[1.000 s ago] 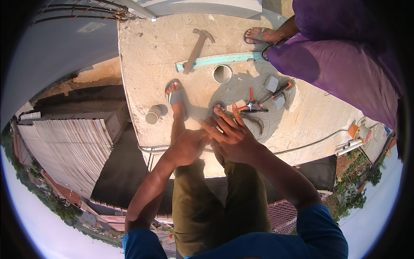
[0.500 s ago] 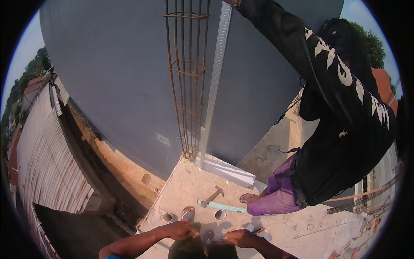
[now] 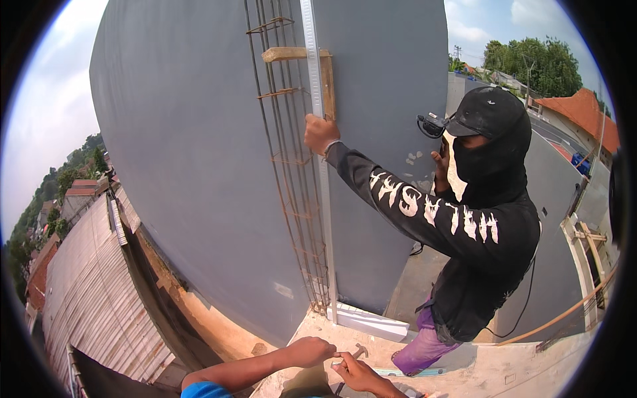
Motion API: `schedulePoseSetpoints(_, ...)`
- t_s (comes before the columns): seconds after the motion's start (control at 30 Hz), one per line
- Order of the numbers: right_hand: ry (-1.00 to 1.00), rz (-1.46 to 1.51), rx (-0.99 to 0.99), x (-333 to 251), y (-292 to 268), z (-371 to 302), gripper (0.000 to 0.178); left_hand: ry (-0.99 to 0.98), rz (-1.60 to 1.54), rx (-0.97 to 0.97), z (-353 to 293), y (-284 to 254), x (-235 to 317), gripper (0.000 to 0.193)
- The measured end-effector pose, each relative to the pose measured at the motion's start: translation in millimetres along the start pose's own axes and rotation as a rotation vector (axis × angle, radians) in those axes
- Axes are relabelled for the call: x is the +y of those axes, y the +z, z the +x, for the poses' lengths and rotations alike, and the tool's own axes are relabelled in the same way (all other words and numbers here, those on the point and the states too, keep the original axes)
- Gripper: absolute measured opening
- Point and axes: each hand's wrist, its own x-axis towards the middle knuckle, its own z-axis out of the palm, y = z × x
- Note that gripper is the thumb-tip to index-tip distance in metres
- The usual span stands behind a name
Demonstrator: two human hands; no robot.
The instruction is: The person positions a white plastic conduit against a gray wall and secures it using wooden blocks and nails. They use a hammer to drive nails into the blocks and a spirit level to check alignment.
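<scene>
My left hand (image 3: 313, 351) is closed, low in the picture, above the concrete ledge. Just to its right is my right hand (image 3: 358, 375), its thumb and forefinger pinched toward the left one. Whatever lies between the fingers is too small to make out. Beyond them, a hammer (image 3: 360, 349) lies on the ledge near a pale green level-like bar (image 3: 411, 373). A co-worker's hand (image 3: 322, 134) grips a tall slotted metal strip (image 3: 328, 245) beside a rebar cage (image 3: 292, 169). An L-shaped wooden piece (image 3: 285, 54) sits at the strip above that hand.
The co-worker (image 3: 491, 225), in black top and purple trousers, stands at the right. A grey wall (image 3: 186, 132) rises behind the rebar. White blocks (image 3: 371, 323) lie at the strip's foot. Left of the ledge (image 3: 292, 338) is a drop toward a corrugated roof (image 3: 99, 285).
The view has tilted up, bringing in the co-worker's head, gripping hand and the wooden piece. My hands have come closer together.
</scene>
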Motion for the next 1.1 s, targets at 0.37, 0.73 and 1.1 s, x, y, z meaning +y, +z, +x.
schedulePoseSetpoints(0.37,-0.246,-0.118,0.440,-145,-125,124,0.025,0.149,0.272,0.166,-15,-284,-5,0.035)
schedulePoseSetpoints(0.73,-0.420,0.083,1.274,-341,-296,326,0.030,0.796,-0.167,1.227,-33,-574,-94,0.031)
schedulePoseSetpoints(1.1,-0.347,-0.871,0.877,-431,-428,504,0.032,0.186,1.031,1.758,97,-667,-112,0.041)
